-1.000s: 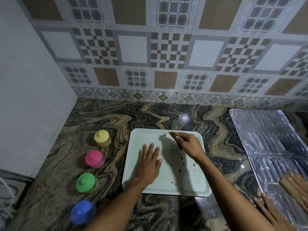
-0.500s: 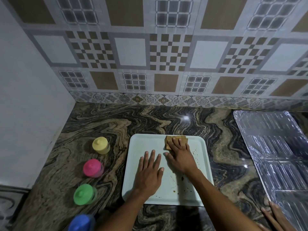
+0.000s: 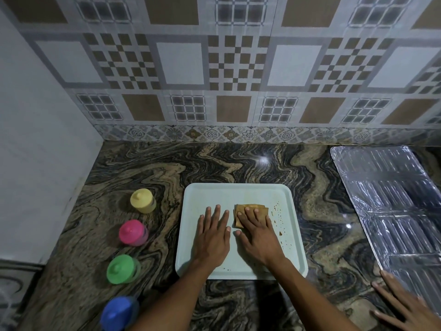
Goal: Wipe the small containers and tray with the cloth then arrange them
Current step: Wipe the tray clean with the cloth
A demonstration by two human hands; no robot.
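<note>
A dark swirl-patterned stone countertop (image 3: 148, 168) fills the lower half of the frame, with a crinkled silver foil-like sheet (image 3: 386, 192) lying along its right edge. At lower centre sits the pale mint rectangular plastic tray (image 3: 214, 194). It looks light, stiff and smooth, and likely to slide on polished stone unless pinned. Its raised rim is the natural place to grip it. Brown specks and smears (image 3: 278, 218) dot its right side.

Down the left of the frame, apart from the tray, stands a line of four small containers, lidded yellow (image 3: 142, 200), pink (image 3: 132, 232), green (image 3: 122, 268) and blue (image 3: 118, 312). They appear to be light plastic and easy to tip, best taken round the body.

The folded tan cloth (image 3: 250, 207) lies on the tray right of centre. It is soft and limp, better pressed flat than pinched.

The left hand (image 3: 212, 237) lies flat, fingers spread, palm down on the tray, holding nothing. The right hand (image 3: 257, 237) has straight fingers pressing on the cloth. Another person's hand (image 3: 401, 304) rests at lower right.
</note>
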